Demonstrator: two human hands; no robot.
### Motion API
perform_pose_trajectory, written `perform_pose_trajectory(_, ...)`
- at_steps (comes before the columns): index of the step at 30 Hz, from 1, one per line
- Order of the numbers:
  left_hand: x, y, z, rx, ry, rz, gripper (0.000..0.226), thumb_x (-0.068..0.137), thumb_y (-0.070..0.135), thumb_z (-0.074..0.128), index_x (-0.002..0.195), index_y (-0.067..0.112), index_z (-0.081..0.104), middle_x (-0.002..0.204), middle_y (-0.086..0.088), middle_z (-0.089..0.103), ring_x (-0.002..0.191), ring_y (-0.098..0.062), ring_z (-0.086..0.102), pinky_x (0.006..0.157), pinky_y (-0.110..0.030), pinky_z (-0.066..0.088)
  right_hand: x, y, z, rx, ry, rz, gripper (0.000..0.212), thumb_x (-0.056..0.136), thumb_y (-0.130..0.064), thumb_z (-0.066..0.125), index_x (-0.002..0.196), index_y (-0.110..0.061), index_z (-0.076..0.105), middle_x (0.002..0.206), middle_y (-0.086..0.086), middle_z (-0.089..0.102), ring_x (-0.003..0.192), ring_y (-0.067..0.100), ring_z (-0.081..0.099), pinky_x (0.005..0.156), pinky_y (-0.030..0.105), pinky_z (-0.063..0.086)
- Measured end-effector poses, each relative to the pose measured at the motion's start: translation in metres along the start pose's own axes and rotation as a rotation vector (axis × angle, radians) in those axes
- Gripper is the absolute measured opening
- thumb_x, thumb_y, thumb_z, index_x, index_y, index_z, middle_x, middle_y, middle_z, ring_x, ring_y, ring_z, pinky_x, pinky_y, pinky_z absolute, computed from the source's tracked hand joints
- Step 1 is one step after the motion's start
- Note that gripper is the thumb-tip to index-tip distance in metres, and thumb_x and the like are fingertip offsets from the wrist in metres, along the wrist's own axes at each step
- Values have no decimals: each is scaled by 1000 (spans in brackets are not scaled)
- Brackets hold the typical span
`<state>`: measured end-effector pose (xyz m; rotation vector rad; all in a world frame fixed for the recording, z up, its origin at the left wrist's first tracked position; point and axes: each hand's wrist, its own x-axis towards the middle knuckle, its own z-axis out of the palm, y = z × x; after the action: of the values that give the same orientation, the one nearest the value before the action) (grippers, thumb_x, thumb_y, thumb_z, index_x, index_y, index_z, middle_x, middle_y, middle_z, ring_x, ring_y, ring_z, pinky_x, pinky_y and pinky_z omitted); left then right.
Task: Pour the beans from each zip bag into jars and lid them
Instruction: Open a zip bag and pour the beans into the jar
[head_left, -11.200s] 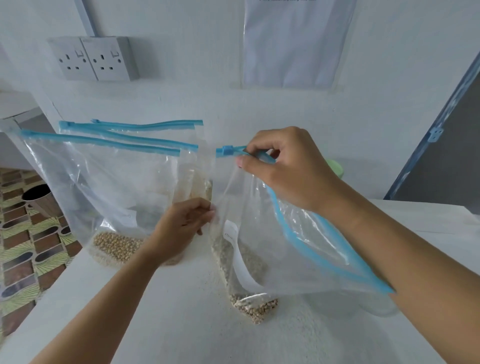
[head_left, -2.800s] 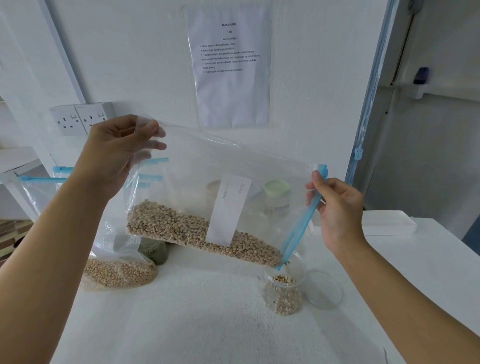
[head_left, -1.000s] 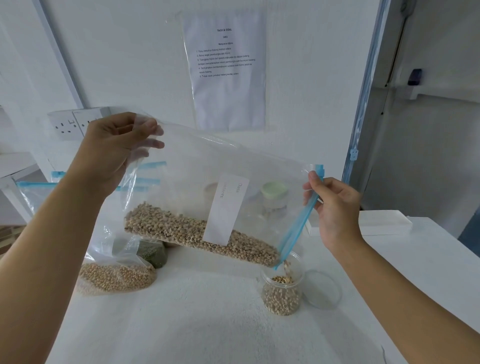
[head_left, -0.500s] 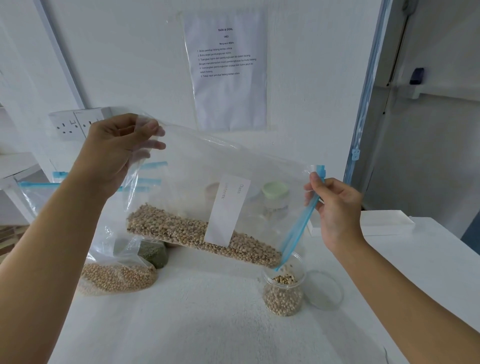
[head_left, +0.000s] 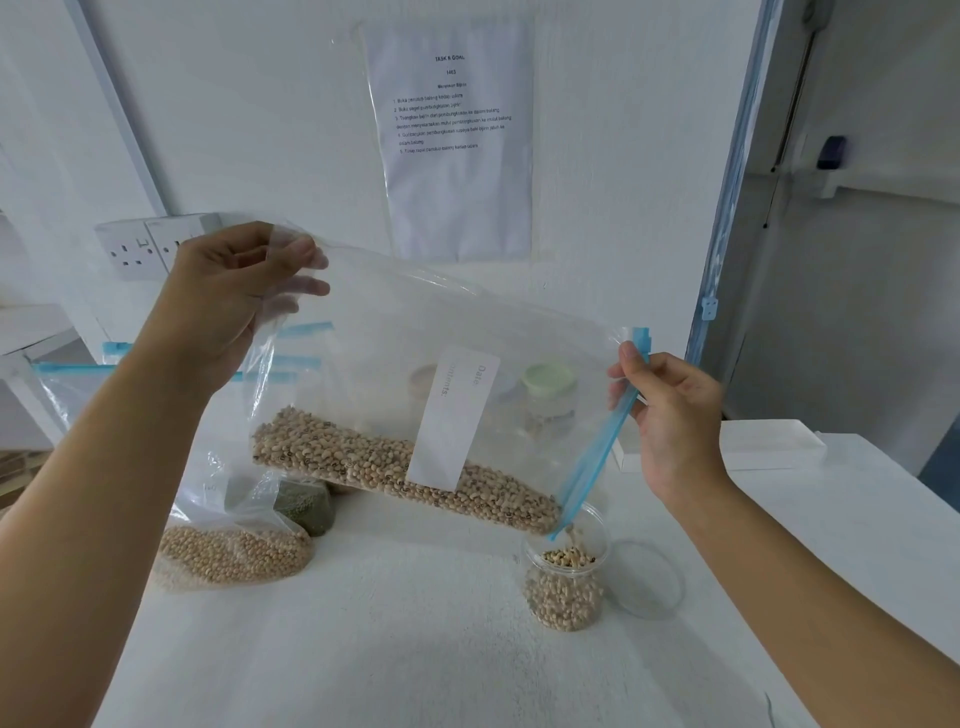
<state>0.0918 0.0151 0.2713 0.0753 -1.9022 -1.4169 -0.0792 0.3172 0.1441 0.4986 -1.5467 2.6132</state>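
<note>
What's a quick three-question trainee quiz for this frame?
1. True or false: the left hand holds the zip bag higher than the right hand does.
2. The beans are spilling into: A) the open jar; B) a bowl; C) a cup.
3. Fill in: the clear lid lies on the table to the jar's ___.
Key: 1 true; 2 A; 3 right.

sheet (head_left: 457, 140): upper centre, body print too small to read
back jars (head_left: 549, 400): centre, hazy behind bag (head_left: 415, 332) film
left fingers (head_left: 306, 286): blurred behind film
sockets (head_left: 135, 249): right part hidden by left hand (head_left: 228, 306)
green beans (head_left: 306, 506): lower left, mostly hidden
</note>
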Motion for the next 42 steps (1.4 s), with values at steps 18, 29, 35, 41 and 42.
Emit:
perform_pose_trajectory(18, 4, -9, -1, -13, -13, 7, 46, 88, 28, 72, 119, -7, 65, 93, 0, 74, 82, -17, 73, 67, -20, 50, 0, 7, -3, -29, -38, -20, 25, 94, -18, 70, 77, 0, 67, 74, 7, 67, 63, 18, 56, 69, 30, 52)
perform_pose_trajectory(29, 6, -8, -2, -8, -11, -17, 10, 88, 28, 73, 92, 20, 76, 93, 1, 75, 83, -17, 73, 66, -18, 51, 2, 7, -1, -54, -44, -56, 27, 94, -19, 71, 78, 3, 67, 72, 5, 68, 62, 17, 56, 68, 28, 53)
perform_pose_trajectory(35, 5, -4, 1, -7, -21, -9, 8, 89, 27, 72, 85, 23, 78, 92, 2, 75, 81, -15, 73, 64, -17, 50, 0, 7, -2, -56, -36, -69, 26, 94, -17, 70, 79, 4, 67, 72, 5, 69, 61, 14, 57, 67, 25, 53)
perform_pose_trajectory(41, 4, -4, 1, -12, -11, -12, 7, 89, 27, 71, 88, 22, 76, 91, 2, 74, 80, -14, 73, 64, -17, 50, -2, 7, -1, -78, -65, -75, 27, 94, -19, 71, 75, 1, 68, 72, 6, 67, 62, 17, 55, 70, 30, 52)
perform_pose_trajectory(42, 4, -4, 1, -10, -12, -12, 7, 89, 27, 71, 87, 21, 76, 91, 2, 74, 80, -14, 73, 64, -17, 50, -2, 8, -1, -82, -63, -71, 28, 94, -19, 71, 75, 1, 68, 71, 6, 67, 63, 17, 56, 70, 31, 52)
